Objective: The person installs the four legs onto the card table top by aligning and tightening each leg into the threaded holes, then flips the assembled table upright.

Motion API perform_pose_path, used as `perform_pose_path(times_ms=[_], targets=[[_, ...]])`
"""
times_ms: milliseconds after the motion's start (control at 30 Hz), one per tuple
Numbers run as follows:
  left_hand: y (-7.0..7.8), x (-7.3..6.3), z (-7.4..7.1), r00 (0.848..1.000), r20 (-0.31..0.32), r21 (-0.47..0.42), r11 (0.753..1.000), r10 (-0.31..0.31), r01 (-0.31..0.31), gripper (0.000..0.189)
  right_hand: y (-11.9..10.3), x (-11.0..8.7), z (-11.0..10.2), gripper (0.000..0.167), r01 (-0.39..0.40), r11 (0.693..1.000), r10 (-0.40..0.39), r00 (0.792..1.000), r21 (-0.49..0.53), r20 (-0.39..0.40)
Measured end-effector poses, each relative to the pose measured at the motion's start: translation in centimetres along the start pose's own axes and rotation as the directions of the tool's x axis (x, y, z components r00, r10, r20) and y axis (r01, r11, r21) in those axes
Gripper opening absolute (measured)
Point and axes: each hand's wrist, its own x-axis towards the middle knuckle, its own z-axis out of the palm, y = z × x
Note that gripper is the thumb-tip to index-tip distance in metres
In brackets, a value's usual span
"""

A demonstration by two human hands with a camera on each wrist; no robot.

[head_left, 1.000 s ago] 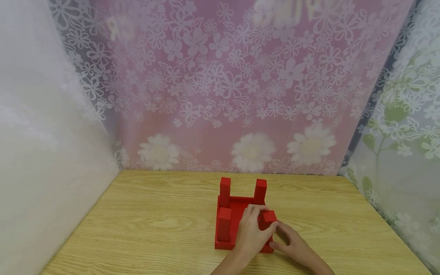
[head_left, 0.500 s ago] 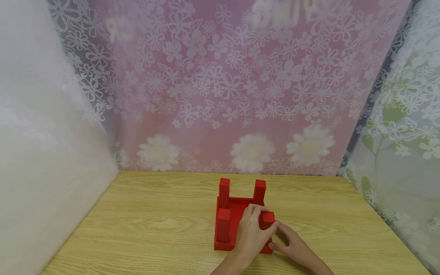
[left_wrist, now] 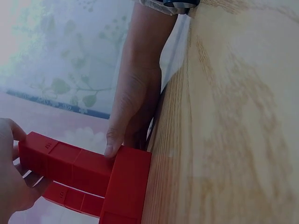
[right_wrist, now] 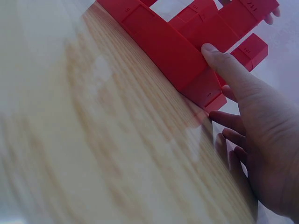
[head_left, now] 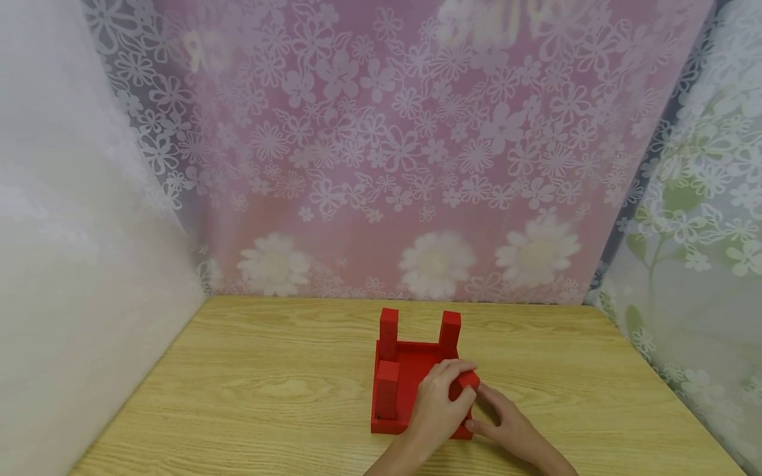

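A shallow red square tray-like base (head_left: 411,370) lies on the wooden table with a red block-like post standing at each corner. My left hand (head_left: 437,398) reaches across the base and pinches the top of the near-right post (head_left: 469,380). In the left wrist view, that post (left_wrist: 70,159) has raised markings, and its foot meets the base wall (left_wrist: 126,186). My right hand (head_left: 510,423) grips the base's near-right corner from outside. Its thumb (right_wrist: 222,58) presses where the post meets the wall. The left hand hides much of this post in the head view.
The near-left post (head_left: 387,391), far-left post (head_left: 389,332) and far-right post (head_left: 450,332) stand upright in the other corners. Wood-grain tabletop (head_left: 268,370) surrounds the base. A pink floral sheet (head_left: 369,145) hangs behind, with pale sheets at both sides.
My left hand's fingers have shifted slightly right and down over the near-right post, whose visible top now sits a little lower and looks turned. The right hand stays in place.
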Motion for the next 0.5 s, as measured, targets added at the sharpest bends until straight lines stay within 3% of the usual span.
perform_pose_path(times_ms=[267, 500], targets=[[0.09, 0.23, 0.06, 1.000, 0.017, -0.004, 1.000, -0.015, 0.015, 0.032, -0.13, -0.09, 0.02, 0.064, -0.008, 1.000, 0.008, 1.000, 0.011, 0.006], [0.37, 0.16, 0.72, 0.992, -0.110, 0.151, 0.985, -0.066, 0.082, 0.041, -0.42, -0.20, -0.11, 0.052, -0.024, 0.999, 0.023, 1.000, 0.032, 0.021]])
